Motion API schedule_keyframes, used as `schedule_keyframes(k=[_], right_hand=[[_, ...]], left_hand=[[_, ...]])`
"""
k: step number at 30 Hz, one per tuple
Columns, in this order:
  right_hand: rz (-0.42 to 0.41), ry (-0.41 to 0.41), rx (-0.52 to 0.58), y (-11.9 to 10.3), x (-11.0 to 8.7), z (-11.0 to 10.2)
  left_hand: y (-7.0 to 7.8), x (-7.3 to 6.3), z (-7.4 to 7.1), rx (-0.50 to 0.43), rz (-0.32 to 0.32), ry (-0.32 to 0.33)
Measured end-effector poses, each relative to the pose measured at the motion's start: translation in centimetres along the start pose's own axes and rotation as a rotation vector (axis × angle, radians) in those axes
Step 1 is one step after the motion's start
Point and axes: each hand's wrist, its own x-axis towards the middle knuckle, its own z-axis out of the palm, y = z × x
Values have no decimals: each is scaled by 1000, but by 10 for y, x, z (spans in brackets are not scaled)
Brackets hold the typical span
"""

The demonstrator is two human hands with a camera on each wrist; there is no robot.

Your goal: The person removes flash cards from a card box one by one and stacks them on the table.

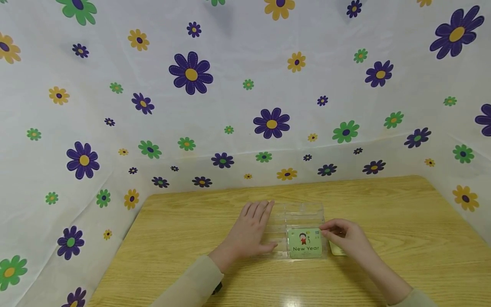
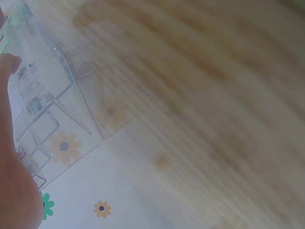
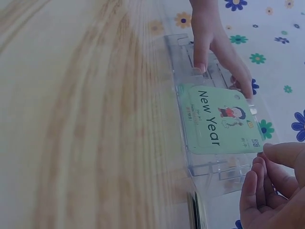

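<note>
A green card (image 1: 304,242) printed "New Year" with a small figure lies over the near right part of a clear plastic rack (image 1: 303,209) with several compartments. My right hand (image 1: 350,238) pinches the card's far right corner between thumb and finger, which the right wrist view shows close up. On the rack's left side rests my left hand (image 1: 249,232), its fingers extended and thumb apart, covering some compartments. In the left wrist view only part of that hand (image 2: 16,176) shows beside the rack. Whether the card sits fully inside a compartment I cannot tell.
More cards (image 1: 337,249) lie just right of the rack, partly hidden under my right hand; edge-on they look like a small stack (image 3: 195,210). A wooden table (image 1: 402,221) carries everything. Behind it hangs a white cloth (image 1: 230,106) with printed flowers.
</note>
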Motion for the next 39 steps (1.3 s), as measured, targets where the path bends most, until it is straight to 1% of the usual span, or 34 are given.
schedule_keyframes(k=[5, 8, 27, 35, 39], right_hand=[[-4, 2, -9, 2, 1, 2], [8, 7, -15, 2, 1, 3], [-12, 21, 5, 4, 2, 6], [15, 12, 3, 3, 3, 5], [11, 5, 8, 3, 3, 5]], left_hand=[[0, 0, 0, 3, -2, -6], [0, 0, 0, 7, 0, -4], [-1, 1, 0, -4, 2, -2], [0, 1, -2, -12, 5, -15], [0, 1, -2, -8, 2, -22]])
